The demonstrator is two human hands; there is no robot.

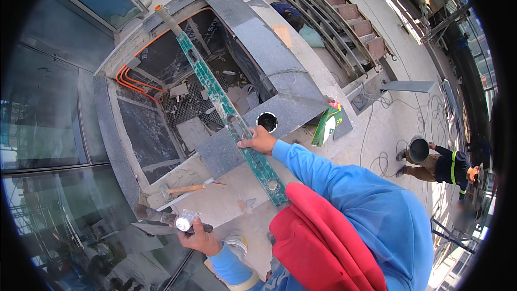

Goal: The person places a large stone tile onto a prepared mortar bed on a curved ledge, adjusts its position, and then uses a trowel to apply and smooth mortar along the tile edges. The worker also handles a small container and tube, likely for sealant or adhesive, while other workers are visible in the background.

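Observation:
My right hand (259, 140) grips a long green spirit level (209, 82) near its lower half. The level slants across a rectangular pit edged with grey stone slabs (234, 16). Its near end lies by a red cloth or hood (323, 240) hanging in front of my blue sleeve. My left hand (202, 238), at the lower left, is closed round a trowel (153, 228) with a flat blade. A white, round-ended object (186, 221) sits at the same hand; its kind is unclear. A second flat blade (151, 213) shows beside it.
Orange conduits (125, 80) line the pit's left side; rubble lies inside. A round hole (266, 122) pierces the near slab beside a green-white bag (327, 125). A wooden handle (186, 188) and white bucket (236, 241) lie nearby. Rightward, a person (452, 167) carries a dark bucket (419, 149) near cables.

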